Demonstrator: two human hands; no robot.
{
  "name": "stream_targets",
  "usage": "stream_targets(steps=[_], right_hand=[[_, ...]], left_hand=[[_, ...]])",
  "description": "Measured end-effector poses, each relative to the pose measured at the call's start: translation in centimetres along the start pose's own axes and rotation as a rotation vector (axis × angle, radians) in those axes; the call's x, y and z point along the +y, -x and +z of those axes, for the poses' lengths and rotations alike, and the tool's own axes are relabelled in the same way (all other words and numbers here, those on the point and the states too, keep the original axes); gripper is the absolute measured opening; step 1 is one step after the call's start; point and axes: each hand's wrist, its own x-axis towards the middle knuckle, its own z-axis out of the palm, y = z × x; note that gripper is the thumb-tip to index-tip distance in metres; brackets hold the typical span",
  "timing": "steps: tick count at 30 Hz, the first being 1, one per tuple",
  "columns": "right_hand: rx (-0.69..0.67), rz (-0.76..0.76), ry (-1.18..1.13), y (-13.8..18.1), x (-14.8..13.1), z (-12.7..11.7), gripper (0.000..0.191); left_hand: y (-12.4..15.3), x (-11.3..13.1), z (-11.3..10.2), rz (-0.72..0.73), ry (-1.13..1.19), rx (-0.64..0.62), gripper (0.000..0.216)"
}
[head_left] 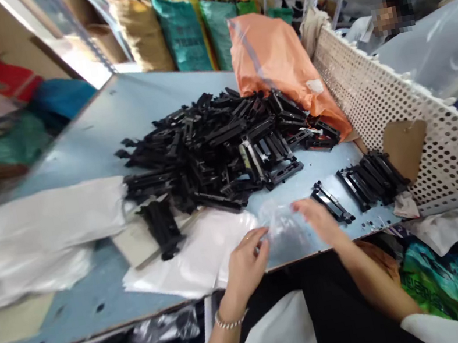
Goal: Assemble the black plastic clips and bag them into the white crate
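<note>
Head view: a thin, clear plastic bag (287, 235) is at lower centre of the frame, btwn the two hands, by the near edge of a pale blue tabletop (88, 125). L hand (246, 266), w/ a pale beaded bracelet (232, 320) at the wrist, has its fingers curled, thumb & fingertips pinching the bag's L edge. R hand (321, 223) reaches its fingers to the bag's upper R corner (motion blur there, so can't tell if they're pinching it or only touching).

Just R of that hand lie a few narrow black plastic parts (332, 203); further R, a tight row of similar black parts (372, 179), nr a brown cardboard piece (406, 146) & an off-white plastic wall full of round holes (411, 98). Mid-frame, a big jumbled heap of black plastic parts (207, 146) runs up to a bright orange sack (275, 57) at upper centre-R.

Flat white plastic sheets (215, 245) lie just L of the bag, partly beneath L hand; more white sheeting (51, 220) is at mid L. Tan sack (140, 33) & teal sack (182, 32) stand upper centre; another person (363, 29) is at upper R.
</note>
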Motion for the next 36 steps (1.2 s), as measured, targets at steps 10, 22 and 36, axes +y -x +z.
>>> stream_targets(steps=[10,22,36], right_hand=[[-0.264,-0.278,0.92,1.2,5.1,-5.3,0.069],[0.235,0.022,0.726,5.3,6.2,-3.4,0.054],[0.031,0.419,-0.745,8.1,1.8,-7.1,0.05]], left_hand=[[-2.4,0.4,-0.3,-0.018,-0.078,0.175,0.015],[-4.6,-0.4,5.4,-0.012,-0.143,0.051,0.032],[-5.4,-0.3,6.0,0.001,-0.215,0.06,0.043]])
